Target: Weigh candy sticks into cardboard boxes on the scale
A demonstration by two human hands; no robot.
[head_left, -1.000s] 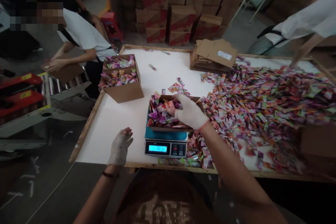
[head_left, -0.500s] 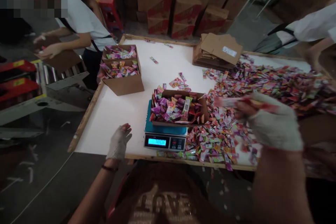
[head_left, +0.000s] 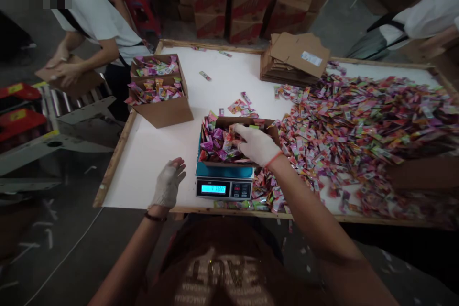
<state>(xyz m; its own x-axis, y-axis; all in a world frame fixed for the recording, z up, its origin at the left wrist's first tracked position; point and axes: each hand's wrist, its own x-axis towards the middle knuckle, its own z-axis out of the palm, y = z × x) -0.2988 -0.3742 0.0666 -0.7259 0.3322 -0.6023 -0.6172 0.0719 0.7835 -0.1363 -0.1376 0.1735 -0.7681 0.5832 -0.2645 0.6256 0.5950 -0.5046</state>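
Right hand (head_left: 255, 144), gloved, is down in the open cardboard box (head_left: 239, 124) that sits on the scale (head_left: 224, 182), fingers curled loosely over the packets (head_left: 216, 142) inside; whether it pinches any packet cannot be told. Left hand (head_left: 168, 186), also gloved, lies flat on the tabletop (head_left: 168, 148) just left of the scale, fingers spread, holding nothing. Box is heaped with packets, near the front edge of the tabletop. Scale display (head_left: 213, 189) is lit, digits too blurred to read. Big loose pile of packets (head_left: 358, 119) covers the tabletop to the right, touching the box side.

To do this step well: judged from the setup, the right hand should add or lift out packets one or a few at a time, then come fully off the box so the reading settles. Left hand should stay off the scale and the box. Packets should not overhang onto the tabletop or lean on the pile.

Another filled box (head_left: 159, 95) stands at the left edge, flat cartons (head_left: 294, 60) at the back. A person in a white shirt (head_left: 96, 19) handles cardboard at far left; another sleeve (head_left: 430, 14) at top right.
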